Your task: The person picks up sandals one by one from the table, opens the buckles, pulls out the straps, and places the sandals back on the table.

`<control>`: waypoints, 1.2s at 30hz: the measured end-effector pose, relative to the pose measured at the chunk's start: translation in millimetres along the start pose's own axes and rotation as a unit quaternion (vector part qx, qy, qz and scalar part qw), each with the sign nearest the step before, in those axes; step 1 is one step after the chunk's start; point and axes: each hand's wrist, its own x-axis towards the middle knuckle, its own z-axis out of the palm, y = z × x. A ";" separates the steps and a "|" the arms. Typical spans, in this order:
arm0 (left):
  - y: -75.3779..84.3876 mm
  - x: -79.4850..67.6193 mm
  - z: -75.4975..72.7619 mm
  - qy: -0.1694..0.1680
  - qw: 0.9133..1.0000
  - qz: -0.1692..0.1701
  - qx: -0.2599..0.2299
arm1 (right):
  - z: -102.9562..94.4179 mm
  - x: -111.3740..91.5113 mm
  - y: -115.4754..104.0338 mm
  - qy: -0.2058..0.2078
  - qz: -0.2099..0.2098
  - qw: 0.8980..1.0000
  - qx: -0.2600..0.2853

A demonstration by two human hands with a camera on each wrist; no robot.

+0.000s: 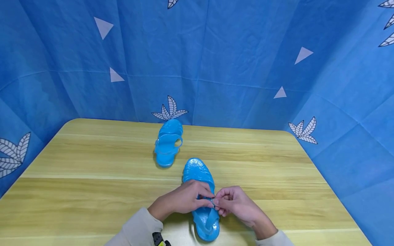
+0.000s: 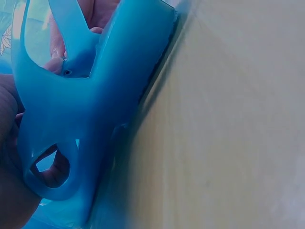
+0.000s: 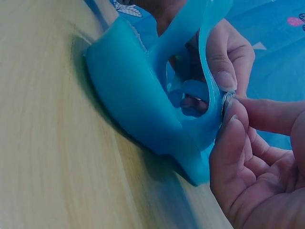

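Note:
A glossy blue jelly sandal (image 1: 197, 171) lies on the table, its toe pointing away from me. Reaching across it from the left, my left hand (image 1: 191, 196) pinches the ankle strap at the sandal's right side between thumb and fingers. My right hand (image 1: 235, 203) meets it there, with thumb and fingertips gripping a small metal buckle (image 3: 228, 101) on the strap. The right wrist view shows both hands' fingertips close together at this buckle. Fingers hide part of the buckle, so how the strap is threaded cannot be told. The heel strap (image 2: 78, 43) stands up in a loop.
A matching blue sandal (image 1: 167, 143) lies farther back and to the left, near the table's far edge. The wood-grain table (image 1: 92, 191) has rounded far corners. Blue cloth (image 1: 234, 61) with white triangles and leaf prints hangs behind and along the sides.

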 end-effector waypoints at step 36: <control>3.3 0.4 -0.4 -0.007 1.000 -0.014 0.005 | -4.7 -2.8 -0.6 -0.036 -0.016 0.998 0.040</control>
